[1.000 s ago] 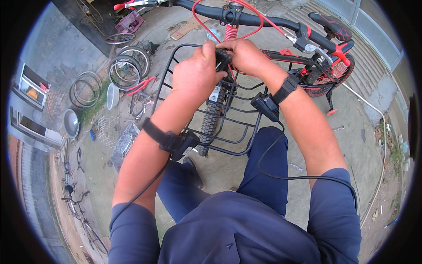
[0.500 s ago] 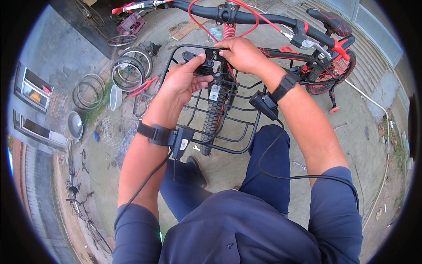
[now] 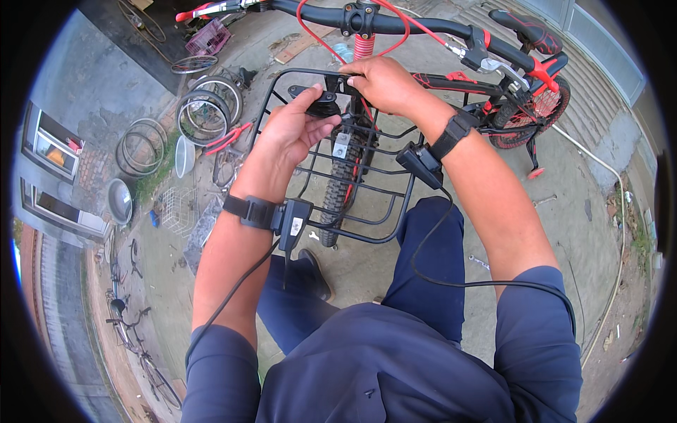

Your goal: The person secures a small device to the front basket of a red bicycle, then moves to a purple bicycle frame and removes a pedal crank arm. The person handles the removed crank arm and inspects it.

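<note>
The basket [image 3: 374, 241] (front wheel [image 3: 338, 196] beneath) sits before the handlebar [image 3: 429, 27], the saddle [image 3: 529, 32] behind.

Concrete floor [image 3: 564, 236] beneath bicycle [image 3: 451, 84], loose wheels [image 3: 224, 107], wrench [image 3: 479, 263]

Grey wall [image 3: 116, 74]; concrete floor [image 3: 504, 201]

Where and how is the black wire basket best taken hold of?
Probably grip the black wire basket by its near rim, coming from the person's side: that stretch is a slim, exposed bar, whereas the left hand and right hand crowd the end by the handlebar.
</note>
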The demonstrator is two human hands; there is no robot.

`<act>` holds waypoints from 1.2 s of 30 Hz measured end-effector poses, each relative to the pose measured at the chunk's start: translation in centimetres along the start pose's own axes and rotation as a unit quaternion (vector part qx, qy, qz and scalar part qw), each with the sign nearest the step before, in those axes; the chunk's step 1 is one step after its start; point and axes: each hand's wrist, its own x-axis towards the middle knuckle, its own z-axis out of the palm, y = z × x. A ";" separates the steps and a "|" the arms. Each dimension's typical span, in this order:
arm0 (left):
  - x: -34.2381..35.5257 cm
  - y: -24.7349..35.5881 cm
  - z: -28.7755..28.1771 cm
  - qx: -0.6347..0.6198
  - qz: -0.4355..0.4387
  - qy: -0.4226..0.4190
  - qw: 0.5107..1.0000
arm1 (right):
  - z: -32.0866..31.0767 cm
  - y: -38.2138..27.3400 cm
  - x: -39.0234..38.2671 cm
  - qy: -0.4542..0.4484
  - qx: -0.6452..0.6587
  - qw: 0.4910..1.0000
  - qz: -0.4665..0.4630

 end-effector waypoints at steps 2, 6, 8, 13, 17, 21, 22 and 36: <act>-0.1 -0.2 0.2 -0.021 0.002 -0.003 1.000 | 0.0 -0.2 0.0 -0.004 0.007 1.000 0.006; -0.1 -0.4 0.2 -0.062 -0.008 -0.019 0.998 | -0.3 -0.5 0.0 -0.007 0.019 1.000 0.000; -0.1 -0.4 0.1 -0.065 -0.014 -0.021 0.998 | -0.5 -0.6 0.0 -0.002 0.019 1.000 -0.016; -0.7 -0.5 -0.3 -0.120 -0.035 -0.058 0.990 | -0.8 -0.6 -0.7 0.013 0.009 0.998 -0.058; -1.0 0.3 -0.1 -0.172 -0.108 -0.038 0.978 | -1.0 -1.2 -0.8 0.005 0.014 1.000 -0.013; -1.0 1.7 0.1 -0.208 -0.194 -0.033 0.958 | -1.4 -2.5 -1.1 -0.023 0.051 0.997 0.062; -1.3 1.9 0.2 -0.204 -0.191 -0.029 0.960 | -1.3 -2.9 -1.3 -0.029 0.051 0.995 0.077; -3.5 3.0 2.3 -0.295 -0.190 0.126 0.928 | -1.0 -5.5 -0.4 -0.033 0.015 0.975 0.220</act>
